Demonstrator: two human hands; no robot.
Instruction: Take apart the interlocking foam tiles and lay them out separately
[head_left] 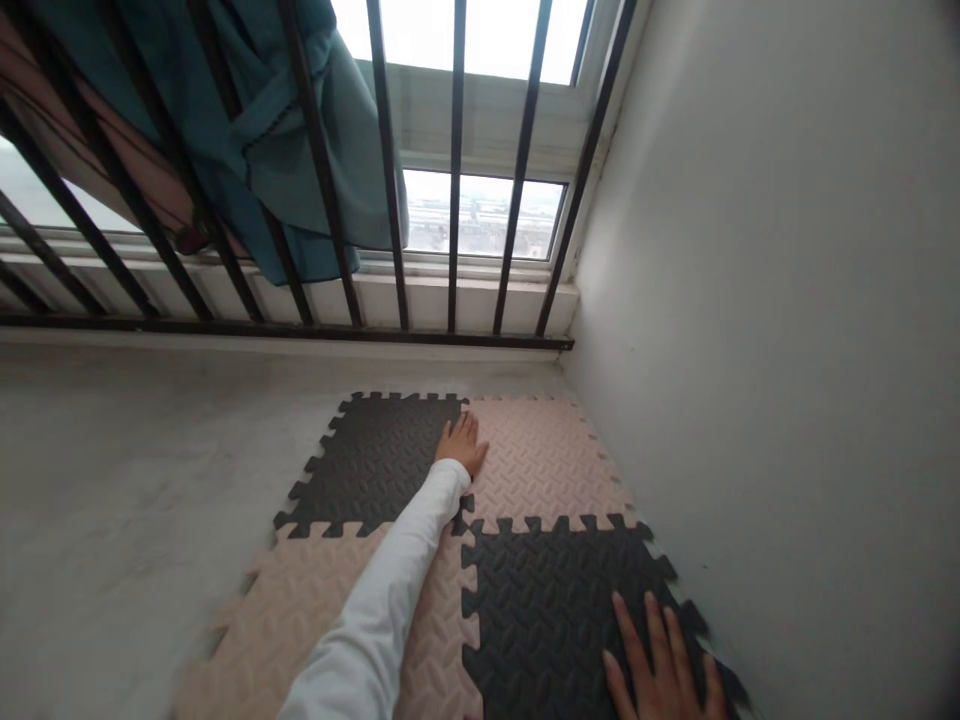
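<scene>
Four toothed mat tiles, dark and pink, on a floor.
Clocked from their meeting corner: dark tiles at ten and four, pink tiles at two and eight. Left hand at twelve lay flat across the far seam, fingers slightly parted; right hand at four lay spread on the near dark tile; neither gripped anything. The material looked to me like foam: light, soft, pliant, ribbed against slipping; toothed edges seemed the best hold.
</scene>
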